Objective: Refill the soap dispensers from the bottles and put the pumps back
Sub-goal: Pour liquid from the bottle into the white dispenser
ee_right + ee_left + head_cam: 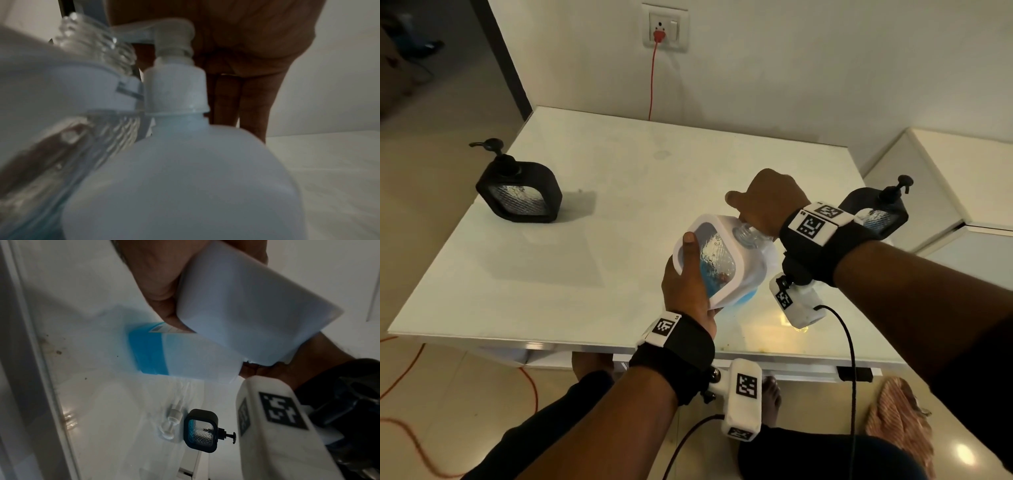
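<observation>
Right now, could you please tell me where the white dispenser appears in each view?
Head: white dispenser at centre, tilted, held by the left hand.
Left wrist: upper right, its plain side.
Right wrist: left edge, blurred, clear threaded neck uppermost.
Shared landmark: the refill bottle beside it.

My white table point(619, 192) carries two black dispensers point(518, 193) point(876, 212), well apart, and a loose white pump point(171, 425).
</observation>
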The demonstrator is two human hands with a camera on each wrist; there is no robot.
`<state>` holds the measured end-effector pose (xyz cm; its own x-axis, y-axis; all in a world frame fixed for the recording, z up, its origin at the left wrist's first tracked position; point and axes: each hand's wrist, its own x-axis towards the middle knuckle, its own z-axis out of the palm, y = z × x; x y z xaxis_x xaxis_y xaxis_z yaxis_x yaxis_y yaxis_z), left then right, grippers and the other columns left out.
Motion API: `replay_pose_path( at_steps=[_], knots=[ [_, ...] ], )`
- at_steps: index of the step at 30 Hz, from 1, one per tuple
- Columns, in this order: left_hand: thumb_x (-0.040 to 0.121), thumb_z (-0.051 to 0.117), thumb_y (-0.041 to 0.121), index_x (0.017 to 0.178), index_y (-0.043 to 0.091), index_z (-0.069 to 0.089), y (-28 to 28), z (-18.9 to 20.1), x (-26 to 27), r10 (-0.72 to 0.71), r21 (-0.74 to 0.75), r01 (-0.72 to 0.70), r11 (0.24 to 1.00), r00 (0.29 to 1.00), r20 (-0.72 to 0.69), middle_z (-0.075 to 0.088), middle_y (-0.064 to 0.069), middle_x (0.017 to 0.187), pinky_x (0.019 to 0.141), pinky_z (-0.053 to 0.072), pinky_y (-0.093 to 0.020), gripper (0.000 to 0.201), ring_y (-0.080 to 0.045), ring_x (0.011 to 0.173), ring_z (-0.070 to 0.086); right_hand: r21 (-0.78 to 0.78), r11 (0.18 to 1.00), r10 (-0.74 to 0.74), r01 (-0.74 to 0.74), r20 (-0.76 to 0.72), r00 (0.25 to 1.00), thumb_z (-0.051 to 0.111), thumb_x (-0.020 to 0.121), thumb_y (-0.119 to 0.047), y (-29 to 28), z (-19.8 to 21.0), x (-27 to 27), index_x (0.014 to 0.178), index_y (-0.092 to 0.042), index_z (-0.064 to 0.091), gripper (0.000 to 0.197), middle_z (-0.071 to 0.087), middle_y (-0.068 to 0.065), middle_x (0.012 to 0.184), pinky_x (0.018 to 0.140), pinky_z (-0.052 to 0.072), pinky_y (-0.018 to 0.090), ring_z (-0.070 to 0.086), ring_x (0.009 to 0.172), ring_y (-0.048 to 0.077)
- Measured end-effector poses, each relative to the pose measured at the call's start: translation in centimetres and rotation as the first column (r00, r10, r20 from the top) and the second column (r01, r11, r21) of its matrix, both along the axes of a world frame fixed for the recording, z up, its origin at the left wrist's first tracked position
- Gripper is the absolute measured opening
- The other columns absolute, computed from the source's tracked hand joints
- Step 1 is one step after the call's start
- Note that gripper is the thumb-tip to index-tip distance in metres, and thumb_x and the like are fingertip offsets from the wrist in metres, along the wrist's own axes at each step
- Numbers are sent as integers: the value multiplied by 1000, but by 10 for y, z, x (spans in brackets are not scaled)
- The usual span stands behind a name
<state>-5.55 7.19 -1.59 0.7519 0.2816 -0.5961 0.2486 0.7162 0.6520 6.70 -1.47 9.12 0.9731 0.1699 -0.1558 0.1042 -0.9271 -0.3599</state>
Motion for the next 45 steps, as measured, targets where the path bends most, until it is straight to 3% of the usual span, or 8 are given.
replay_pose_path(
  at_steps=[4,9,13,18,26,34,41,45],
  knots=[
    [90,63,69,135,38,62,0,2,0,-3,-2,3,1000,1000,9,73,-4,127,85,64,-57,55,-33,112,72,-10,1000,1,-1,-25,1000,57,91,-49,1,0,1,74,-11,62,41,68,5,80,68,45,33,64,80,28],
    [85,66,71,136,39,62,-2,1,-2,12,-12,-12,1000,1000,-1,72,-4,128,89,61,-62,60,-34,114,70,126,991,-22,44,-168,986,48,96,-53,-2,15,-5,74,-9,71,55,60,-13,42,61,53,30,62,58,22],
    [87,65,71,136,39,61,-2,-1,-1,11,-15,-12,1000,1000,-12,72,-4,128,89,61,-61,58,-34,114,70,92,996,-13,24,-115,993,54,90,-41,-1,10,-3,72,-9,73,42,70,-8,56,73,58,35,64,62,20],
    [86,66,74,135,39,63,-1,0,-1,-2,-1,2,1000,1000,-1,73,-4,128,88,62,-61,60,-34,115,70,24,999,-23,24,-35,999,56,85,-33,1,6,-3,77,-7,70,30,75,6,83,81,59,39,67,76,29],
    [92,62,67,133,38,64,-1,3,-4,-1,-1,1,1000,1000,6,73,-2,127,84,64,-55,50,-32,113,70,147,988,-20,42,-151,988,49,92,-47,-2,13,-3,74,-6,75,52,67,-10,50,70,56,32,65,63,21],
    [94,61,67,132,39,64,-2,1,-3,-14,-18,14,1000,1000,15,73,-3,127,78,65,-50,47,-31,113,71,45,999,-9,10,-12,1000,58,87,-34,-2,5,-3,75,-8,68,30,73,1,74,73,55,33,67,78,26],
    [93,62,68,134,40,63,-2,-1,-3,-18,-17,19,1000,1000,8,72,-3,129,84,64,-57,49,-33,115,70,117,993,7,4,-101,995,52,93,-50,-2,13,-4,72,-9,73,50,63,-12,45,60,51,28,61,56,17],
    [94,62,67,131,39,65,-2,0,-2,-4,-25,5,1000,1000,17,74,-3,126,80,65,-54,47,-32,112,72,55,998,10,-7,-50,999,58,87,-36,-1,8,-1,74,-8,71,34,73,-2,67,73,56,34,66,71,21]
  ],
)
